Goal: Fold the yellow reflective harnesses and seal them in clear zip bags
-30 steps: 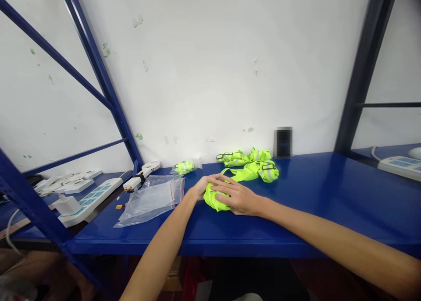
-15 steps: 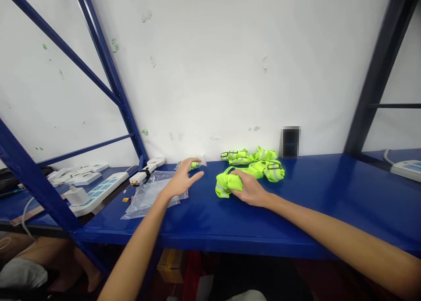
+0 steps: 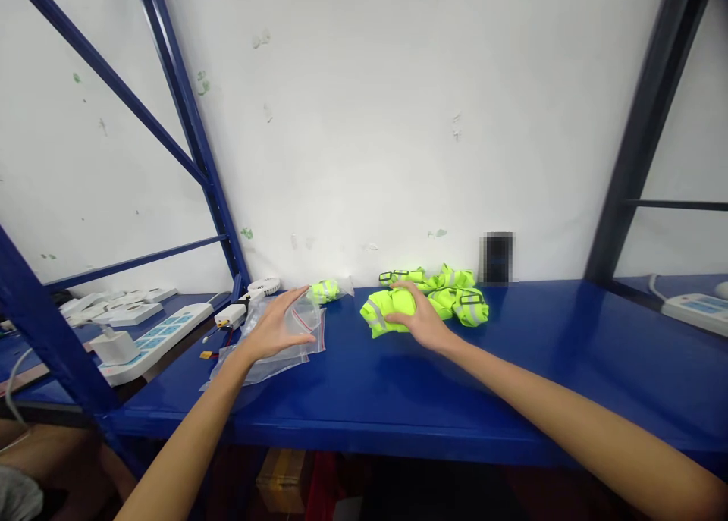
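Note:
My right hand (image 3: 421,320) grips a rolled-up fluorescent yellow reflective vest (image 3: 376,312) lying on the blue shelf (image 3: 364,400). Its thumb and fingers wrap over the roll's right side. Just beyond lie more yellow bundles with grey strips; one bundle (image 3: 471,307) shows a black buckle. My left hand (image 3: 276,330) hovers over clear zip bags (image 3: 314,325), its thumb and fingers spread and nothing held. Behind the left fingertips, near the wall, a small yellow bundle (image 3: 325,291) sits in clear plastic.
A white handheld fan (image 3: 265,286) and wired parts lie left of the bags. Power strips stand at left (image 3: 164,343) and far right (image 3: 699,309). A dark blurred box (image 3: 497,258) leans on the wall. Blue posts (image 3: 187,119) frame the shelf; a cardboard box (image 3: 284,479) is underneath.
My left hand has moved left and toward me, over the zip bags, uncovering the bagged yellow bundle. My right hand stays on the vest with its fingers shifted. The camera view has tilted slightly.

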